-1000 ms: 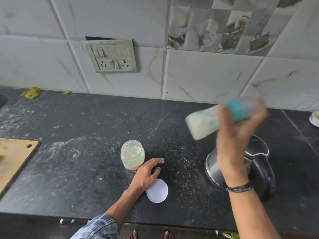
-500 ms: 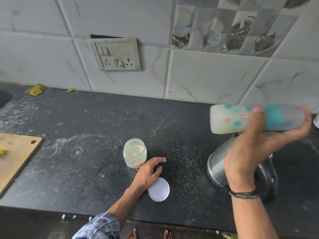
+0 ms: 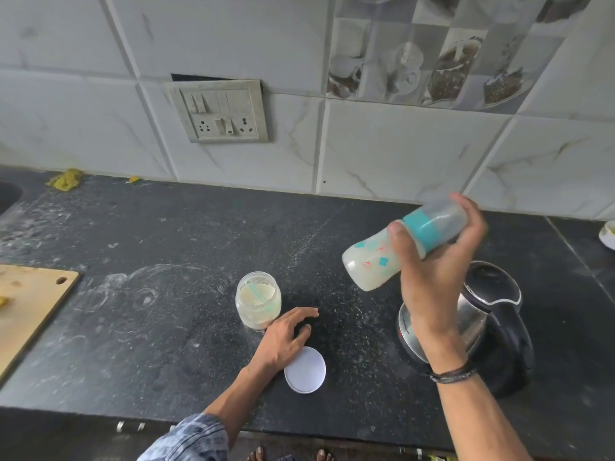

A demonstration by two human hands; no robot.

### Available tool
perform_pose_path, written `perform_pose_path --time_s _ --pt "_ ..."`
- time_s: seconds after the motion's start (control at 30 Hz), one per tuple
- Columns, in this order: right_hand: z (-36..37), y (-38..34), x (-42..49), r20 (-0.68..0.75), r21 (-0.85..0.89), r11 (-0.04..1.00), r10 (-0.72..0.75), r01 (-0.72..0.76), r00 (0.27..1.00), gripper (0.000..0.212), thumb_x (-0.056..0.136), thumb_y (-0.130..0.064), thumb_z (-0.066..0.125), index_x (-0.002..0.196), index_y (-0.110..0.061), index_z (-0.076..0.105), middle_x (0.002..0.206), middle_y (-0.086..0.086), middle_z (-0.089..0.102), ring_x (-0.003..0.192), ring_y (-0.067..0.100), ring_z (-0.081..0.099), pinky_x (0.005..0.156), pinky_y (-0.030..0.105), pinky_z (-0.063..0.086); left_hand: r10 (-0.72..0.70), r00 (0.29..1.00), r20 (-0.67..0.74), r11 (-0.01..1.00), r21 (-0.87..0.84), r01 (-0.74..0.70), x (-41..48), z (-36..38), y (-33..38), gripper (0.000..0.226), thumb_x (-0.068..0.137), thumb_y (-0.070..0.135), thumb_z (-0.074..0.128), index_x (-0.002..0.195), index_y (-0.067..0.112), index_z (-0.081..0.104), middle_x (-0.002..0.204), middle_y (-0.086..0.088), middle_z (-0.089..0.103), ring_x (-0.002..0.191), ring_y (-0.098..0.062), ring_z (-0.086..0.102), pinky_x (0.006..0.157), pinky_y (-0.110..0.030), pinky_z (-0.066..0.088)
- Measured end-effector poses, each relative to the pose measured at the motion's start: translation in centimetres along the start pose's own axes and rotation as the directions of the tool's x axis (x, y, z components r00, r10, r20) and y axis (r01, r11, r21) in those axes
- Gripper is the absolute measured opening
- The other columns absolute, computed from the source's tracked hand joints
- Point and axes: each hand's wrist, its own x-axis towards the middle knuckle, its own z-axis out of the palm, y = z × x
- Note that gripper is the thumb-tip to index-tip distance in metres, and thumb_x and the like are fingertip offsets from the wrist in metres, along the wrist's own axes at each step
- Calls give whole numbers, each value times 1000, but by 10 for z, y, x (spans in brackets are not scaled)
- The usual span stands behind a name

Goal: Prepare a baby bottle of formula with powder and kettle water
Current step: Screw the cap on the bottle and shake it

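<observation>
Black stone tabletop (image 3: 159, 344) lay under a tiled wall. Just above the kettle (image 3: 492, 314), the right hand (image 3: 436, 274) gripped the baby bottle (image 3: 372, 264) near its teal collar, with the bottle tilted and its milky base lowest. Left of the kettle, the left hand (image 3: 286, 341) rested on the tabletop with loose, spread fingers and held nothing, between the open powder jar (image 3: 258, 299) and the white lid (image 3: 306, 371). A loose collar could probably spray formula over the kettle, and a careless left hand could tip the uncovered jar. I counted two hands and one each of bottle, kettle, jar and lid.
</observation>
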Motion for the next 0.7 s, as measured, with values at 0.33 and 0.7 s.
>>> perform_pose_path --time_s 0.33,0.7 --pt "0 5 -1 -17 25 999 36 -35 999 71 86 -16 80 140 -18 34 125 8 53 97 15 64 81 30 57 -6 1000 1 1000 6 6 1 0 -1 36 97 11 55 128 23 65 131 22 58 112 21 48 98 -4 34" --pt "1 -4 -9 -159 131 991 1 20 987 74 87 -20 77 143 -13 28 127 8 52 98 10 62 84 40 59 -3 1000 -24 1000 -4 3 1 2 0 35 95 11 55 125 24 67 131 20 61 113 20 49 100 -6 35"
